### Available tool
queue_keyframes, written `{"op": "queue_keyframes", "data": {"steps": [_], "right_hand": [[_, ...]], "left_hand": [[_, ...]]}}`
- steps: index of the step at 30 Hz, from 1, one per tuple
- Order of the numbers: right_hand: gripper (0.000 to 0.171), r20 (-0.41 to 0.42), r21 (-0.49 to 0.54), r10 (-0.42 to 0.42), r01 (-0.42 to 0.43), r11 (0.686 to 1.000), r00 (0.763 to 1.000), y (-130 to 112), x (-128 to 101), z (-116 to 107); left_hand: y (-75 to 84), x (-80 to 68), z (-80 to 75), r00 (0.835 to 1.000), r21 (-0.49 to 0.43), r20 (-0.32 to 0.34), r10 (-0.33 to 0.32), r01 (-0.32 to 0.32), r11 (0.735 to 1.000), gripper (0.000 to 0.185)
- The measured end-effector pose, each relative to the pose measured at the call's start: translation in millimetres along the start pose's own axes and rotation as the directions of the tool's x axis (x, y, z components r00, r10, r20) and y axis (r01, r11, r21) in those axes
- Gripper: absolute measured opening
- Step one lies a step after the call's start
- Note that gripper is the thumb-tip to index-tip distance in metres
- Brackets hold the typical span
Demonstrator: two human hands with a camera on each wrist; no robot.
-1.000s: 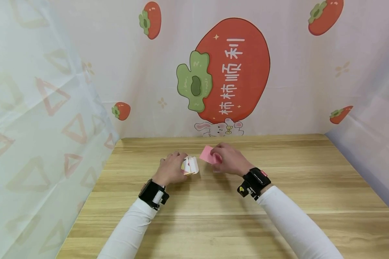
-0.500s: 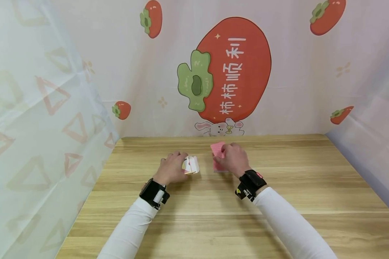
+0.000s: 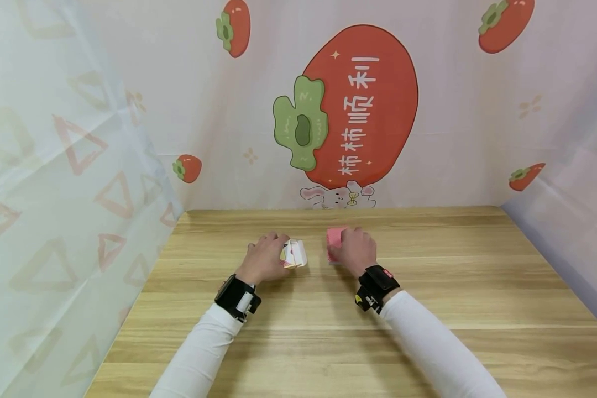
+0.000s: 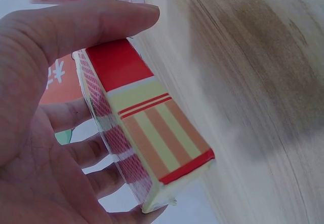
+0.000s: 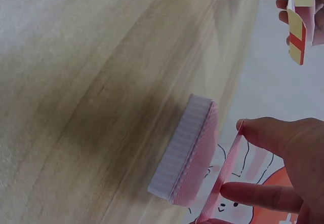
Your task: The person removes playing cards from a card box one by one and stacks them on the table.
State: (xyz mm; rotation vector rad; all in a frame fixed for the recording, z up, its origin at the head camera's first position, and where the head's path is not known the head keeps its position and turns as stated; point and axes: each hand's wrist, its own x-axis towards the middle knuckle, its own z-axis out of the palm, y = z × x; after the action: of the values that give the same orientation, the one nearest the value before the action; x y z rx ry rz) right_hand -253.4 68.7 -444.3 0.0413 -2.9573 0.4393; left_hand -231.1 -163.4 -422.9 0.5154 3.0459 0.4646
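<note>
My left hand [image 3: 263, 258] grips an opened playing-card box [image 3: 300, 253], its flap end facing right. The left wrist view shows the box's red and striped narrow side [image 4: 157, 127], with the thumb along one edge and the other fingers at the opposite face. A deck of playing cards [image 5: 185, 153] with pink patterned backs lies on the table. Just above it, my right hand [image 3: 356, 249] pinches a thin card [image 5: 223, 176] between thumb and fingers; whether it is one card or a few I cannot tell. From the head view the right hand covers part of the deck.
The wooden table [image 3: 298, 337] extends under both arms. Behind it hangs a white cloth [image 3: 457, 138] with persimmon drawings, and another patterned cloth [image 3: 64, 249] closes the left side.
My right hand has brought the pink-backed card rightward from near the box and lowered it over the deck. The left hand keeps its hold on the box in place.
</note>
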Motion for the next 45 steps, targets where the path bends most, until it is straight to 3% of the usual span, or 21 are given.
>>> {"op": "queue_keyframes", "data": {"steps": [19, 45], "right_hand": [[0.047, -0.01, -0.054, 0.008, -0.008, 0.999, 1.0, -9, 1, 10], [0.045, 0.05, -0.048, 0.005, -0.002, 0.999, 0.999, -7, 3, 14]], "left_hand": [[-1.4, -2.9, -1.8, 1.0, -0.009, 0.0, -0.001, 0.001, 1.0, 0.072], [-2.0, -3.6, -1.3, 1.0, 0.005, 0.02, -0.009, 0.009, 1.0, 0.074]]}}
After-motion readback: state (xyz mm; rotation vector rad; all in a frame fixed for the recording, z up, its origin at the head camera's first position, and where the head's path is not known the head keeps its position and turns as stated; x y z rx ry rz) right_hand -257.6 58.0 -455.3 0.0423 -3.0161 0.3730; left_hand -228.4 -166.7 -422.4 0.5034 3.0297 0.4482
